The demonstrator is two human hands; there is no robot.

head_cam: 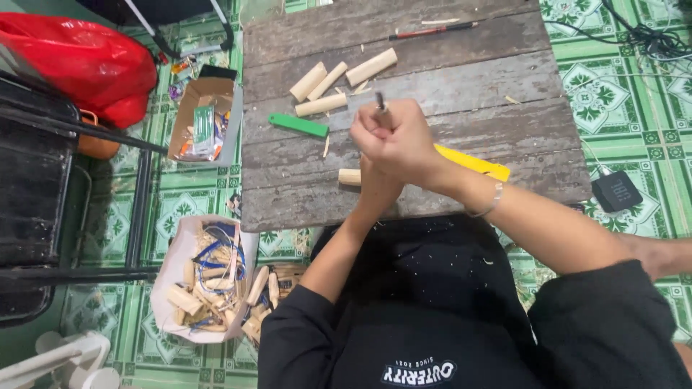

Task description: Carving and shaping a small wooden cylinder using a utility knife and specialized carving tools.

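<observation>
Clenched into a tight fist, the right hand (395,140) grips a slim tool (380,108) whose dark tip sticks up out of the top of the fist; the kind of tool is hard to tell beyond a pale handle. A thin bracelet (489,205) circles that wrist. Directly below and partly hidden by the fist, the left hand (376,189) is closed on a short wooden dowel (349,176), one pale end of which pokes out to the left, low over the near part of the weathered plank table (490,79). How tightly the left fingers wrap it cannot be seen.

Behind the right wrist lies a yellow ruler-like strip (472,162), slanting across the boards. Farther up the table rest four cut wooden pegs (339,79) in a loose cluster, with a green flat handle-shaped piece (298,124) just below them. A red-and-black pencil (432,30) lies near the far edge.

On the green patterned floor tiles, left of the table, stands an open cardboard box (205,119) of small items, and nearer the person a white bag (205,277) filled with more wooden pieces and blue cord. A red plastic bag (79,61) sits at the far left, and a small black speaker (616,191) to the right.
</observation>
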